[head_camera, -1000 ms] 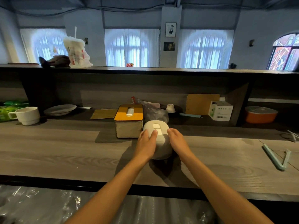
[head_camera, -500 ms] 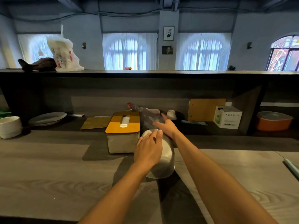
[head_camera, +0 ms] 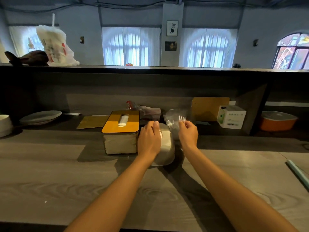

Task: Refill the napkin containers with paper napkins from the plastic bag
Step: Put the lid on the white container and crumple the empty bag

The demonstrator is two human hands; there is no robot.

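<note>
a round white napkin container (head_camera: 164, 148) stands upright on the grey wood worktop (head_camera: 50, 173), a white napkin showing at the slot in its lid. just left of it, touching or nearly so, stands a rectangular napkin container (head_camera: 120, 131) with an orange-yellow lid and a napkin poking through its slot. a clear plastic bag (head_camera: 173, 121) is held up just behind and right of the round one

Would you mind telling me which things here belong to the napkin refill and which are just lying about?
Part of the job:
- white round container, left hand resting on it
- clear plastic bag, pinched by the right hand
- yellow-lidded napkin box

Just lying about:
- plate
- small white carton
- orange dish
- printed bag on the top ledge
</note>
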